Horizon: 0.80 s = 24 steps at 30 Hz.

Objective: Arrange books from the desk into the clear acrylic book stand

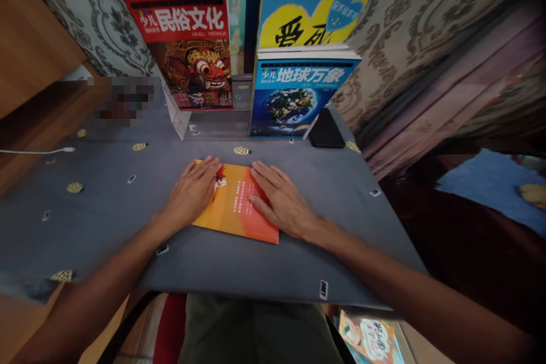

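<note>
An orange and red book (232, 222) lies closed on the grey tablecloth, turned sideways to me. Across its left part rests my left hand (194, 190), flat, with the fingers stretched toward the far edge. My right hand (279, 199) lies over the right side of the cover, fingers extended and the thumb slightly apart, pointing inward. Both palms face down. Small white print and a little figure show on the cover between the hands.
Behind the book, a clear stand (217, 128) holds several upright books, among them a red book (187, 23) and a blue book (294, 102). A black flat object (326, 129) lies beside it. A white cable (38, 152) reaches in from the left; another book (369, 338) sits below the table.
</note>
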### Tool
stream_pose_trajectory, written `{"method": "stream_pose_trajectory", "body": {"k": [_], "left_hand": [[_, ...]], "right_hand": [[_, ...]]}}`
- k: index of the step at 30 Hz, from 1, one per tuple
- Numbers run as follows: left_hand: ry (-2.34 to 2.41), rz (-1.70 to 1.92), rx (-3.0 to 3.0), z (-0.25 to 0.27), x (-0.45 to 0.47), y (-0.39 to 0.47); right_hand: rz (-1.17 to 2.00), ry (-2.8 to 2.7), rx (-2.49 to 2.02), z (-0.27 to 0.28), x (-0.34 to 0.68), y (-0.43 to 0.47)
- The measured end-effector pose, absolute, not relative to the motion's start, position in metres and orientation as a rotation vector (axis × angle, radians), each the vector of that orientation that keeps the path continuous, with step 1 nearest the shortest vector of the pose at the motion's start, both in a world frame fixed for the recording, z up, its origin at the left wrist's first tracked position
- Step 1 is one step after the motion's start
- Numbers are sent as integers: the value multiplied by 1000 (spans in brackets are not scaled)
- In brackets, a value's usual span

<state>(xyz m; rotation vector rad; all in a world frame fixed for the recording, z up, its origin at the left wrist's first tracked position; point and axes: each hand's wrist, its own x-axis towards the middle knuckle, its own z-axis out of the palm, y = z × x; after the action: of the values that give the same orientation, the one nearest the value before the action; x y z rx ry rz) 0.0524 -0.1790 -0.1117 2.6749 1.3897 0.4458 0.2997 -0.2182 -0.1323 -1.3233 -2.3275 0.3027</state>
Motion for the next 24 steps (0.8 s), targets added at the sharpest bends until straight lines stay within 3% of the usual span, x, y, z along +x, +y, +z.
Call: {"method": "stream_pose_trajectory", "body": {"k": [18,24], "left_hand": [[1710,372,2666,-112,41,-188],[1329,368,2882,-111,40,-202]], "right_hand": [[364,-2282,-1227,-138,314,-208],[292,-2258,-1192,-139,314,-208]]}}
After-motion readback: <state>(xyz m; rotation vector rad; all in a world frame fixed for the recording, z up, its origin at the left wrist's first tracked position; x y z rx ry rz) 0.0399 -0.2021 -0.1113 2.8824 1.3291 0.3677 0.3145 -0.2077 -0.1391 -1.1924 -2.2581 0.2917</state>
